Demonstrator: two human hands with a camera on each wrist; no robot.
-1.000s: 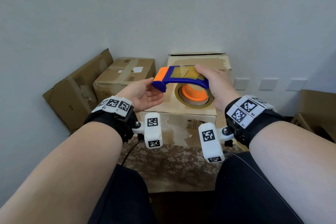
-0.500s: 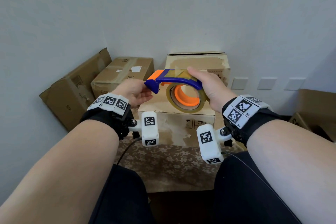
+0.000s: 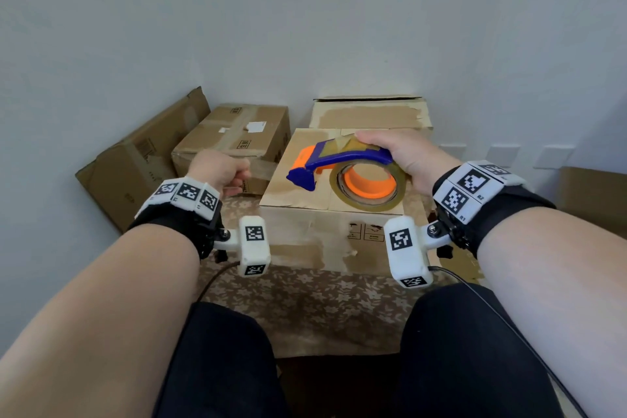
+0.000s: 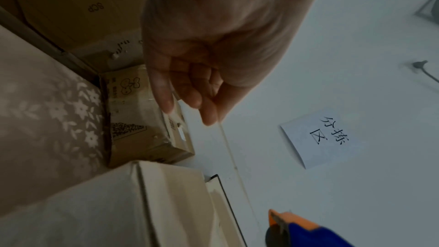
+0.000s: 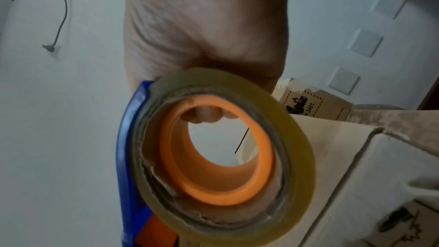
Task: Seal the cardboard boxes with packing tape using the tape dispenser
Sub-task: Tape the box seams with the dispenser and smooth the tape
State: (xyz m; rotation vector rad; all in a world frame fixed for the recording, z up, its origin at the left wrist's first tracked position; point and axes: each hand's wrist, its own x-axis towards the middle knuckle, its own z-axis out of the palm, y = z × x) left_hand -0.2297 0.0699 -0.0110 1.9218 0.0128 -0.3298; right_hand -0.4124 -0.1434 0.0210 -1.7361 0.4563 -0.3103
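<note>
My right hand (image 3: 403, 156) grips the handle of the blue and orange tape dispenser (image 3: 342, 156), held just above the top of the nearest cardboard box (image 3: 295, 193). Its roll of clear tape (image 3: 368, 187) hangs over the box's right half, and the nose tilts down to the left. The right wrist view is filled by the roll (image 5: 297, 138) and the blue frame (image 5: 128, 157). To the left of the box, my left hand (image 3: 220, 170) pinches the free end of the tape. In the left wrist view a thin tape strip (image 4: 231, 157) runs from those fingertips (image 4: 209, 117) to the dispenser's nose (image 4: 304, 232).
A taped box (image 3: 237, 136) sits behind my left hand, and another box (image 3: 135, 163) leans on the left wall. A larger box (image 3: 371, 115) stands at the back and one more (image 3: 593, 197) at the far right. A floral cloth (image 3: 305, 299) covers the surface under the boxes.
My left hand has left the dispenser's nose and drawn back to the left with the tape end. The dispenser has dropped toward the box top and tilted nose down.
</note>
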